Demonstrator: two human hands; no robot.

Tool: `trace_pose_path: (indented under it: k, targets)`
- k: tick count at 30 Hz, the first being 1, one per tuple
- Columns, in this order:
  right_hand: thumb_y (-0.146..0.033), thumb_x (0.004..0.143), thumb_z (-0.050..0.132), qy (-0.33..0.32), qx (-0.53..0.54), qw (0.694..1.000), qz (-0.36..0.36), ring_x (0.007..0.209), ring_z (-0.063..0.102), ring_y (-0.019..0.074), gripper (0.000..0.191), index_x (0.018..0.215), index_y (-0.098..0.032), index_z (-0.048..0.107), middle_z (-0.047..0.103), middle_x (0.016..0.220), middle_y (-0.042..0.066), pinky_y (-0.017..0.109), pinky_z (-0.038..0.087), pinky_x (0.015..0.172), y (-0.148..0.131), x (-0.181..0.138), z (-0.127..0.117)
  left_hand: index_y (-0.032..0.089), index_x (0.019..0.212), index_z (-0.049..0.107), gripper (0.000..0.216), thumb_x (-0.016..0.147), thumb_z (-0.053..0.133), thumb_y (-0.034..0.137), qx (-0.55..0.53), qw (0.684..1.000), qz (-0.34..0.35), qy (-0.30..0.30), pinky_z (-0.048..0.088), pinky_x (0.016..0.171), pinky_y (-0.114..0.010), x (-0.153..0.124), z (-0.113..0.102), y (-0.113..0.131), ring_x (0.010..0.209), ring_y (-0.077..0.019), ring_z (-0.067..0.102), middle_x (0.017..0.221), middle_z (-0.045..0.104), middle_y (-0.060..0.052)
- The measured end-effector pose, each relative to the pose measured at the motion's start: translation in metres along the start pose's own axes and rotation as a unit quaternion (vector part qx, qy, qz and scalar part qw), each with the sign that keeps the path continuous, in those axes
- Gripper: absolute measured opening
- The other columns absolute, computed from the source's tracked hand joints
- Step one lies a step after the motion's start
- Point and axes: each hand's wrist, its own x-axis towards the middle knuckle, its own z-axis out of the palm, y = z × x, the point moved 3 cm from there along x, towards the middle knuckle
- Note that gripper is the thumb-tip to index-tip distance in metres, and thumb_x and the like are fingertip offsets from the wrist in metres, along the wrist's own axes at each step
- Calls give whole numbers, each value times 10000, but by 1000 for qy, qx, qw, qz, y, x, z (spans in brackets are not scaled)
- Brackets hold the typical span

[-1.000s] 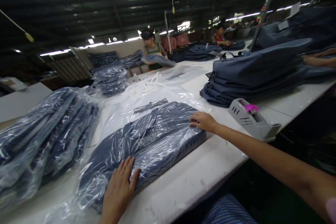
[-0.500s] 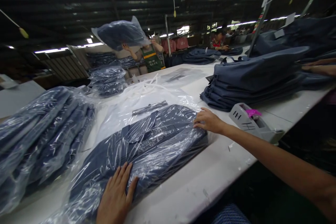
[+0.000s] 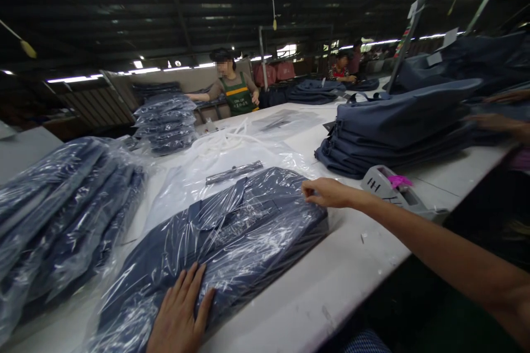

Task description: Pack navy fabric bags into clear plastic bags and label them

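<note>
A navy fabric bag (image 3: 232,215) lies flat on the white table inside a clear plastic bag (image 3: 265,251), which is wrinkled and shiny. My left hand (image 3: 182,306) rests on the near left part of the plastic, palm down with fingers spread. At the far right corner, my right hand (image 3: 321,192) has its fingers curled and pinched on the plastic; the exact grip is partly hidden. Just behind the wrapped bag is a thin dark strip in clear plastic (image 3: 234,172), lying on white plastic sheets (image 3: 182,187).
Wrapped navy bags (image 3: 70,204) lie stacked at left, with another wrapped stack (image 3: 165,124) behind. Unwrapped navy bags (image 3: 389,127) stand at right, near a grey holder (image 3: 383,187) with a pink piece. A co-worker (image 3: 238,91) in a green apron stands across the table (image 3: 314,281).
The co-worker has set down the wrapped bag held up earlier; the back stack now looks taller. My right hand has shifted slightly left, its fingers more curled. My left hand stays flat.
</note>
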Motion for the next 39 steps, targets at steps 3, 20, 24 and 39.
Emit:
trace_pose_path:
  k: [3, 20, 24, 39]
  targets:
    - [-333, 777, 707, -39, 71, 997, -11, 720, 591, 152, 327, 1055, -186, 618, 652, 799, -4, 251, 406, 683, 1, 4, -11, 230, 1482, 376, 646, 935, 301, 565, -1, 1000, -9, -10, 345, 1150, -494, 0, 0, 1, 1444, -261, 325, 1541, 406, -25]
    - [-469, 711, 769, 6, 17, 999, 40, 664, 595, 167, 351, 872, -173, 672, 661, 746, 6, 253, 415, 605, 44, 37, 16, 213, 1477, 388, 658, 923, 316, 562, -4, 1000, -9, -21, 370, 1132, -505, 3, -1, 0, 1435, -278, 342, 1536, 406, -35]
    - [-438, 764, 768, 103, -28, 994, 38, 1030, 622, 262, 517, 1184, -170, 630, 671, 1151, 108, 376, 465, 900, 29, 27, 8, 209, 1471, 399, 645, 930, 322, 553, 6, 1000, -2, -12, 399, 1114, -495, 3, 1, -1, 1413, -285, 380, 1518, 436, -42]
    - [-124, 902, 551, 82, -189, 958, -201, 1397, 365, 294, 608, 1485, -145, 378, 444, 1483, 171, 511, 309, 1147, -68, -44, 140, 201, 1384, 521, 498, 964, 363, 416, 75, 990, 118, 36, 475, 1039, -490, 5, 8, -8, 1346, -317, 469, 1457, 515, -99]
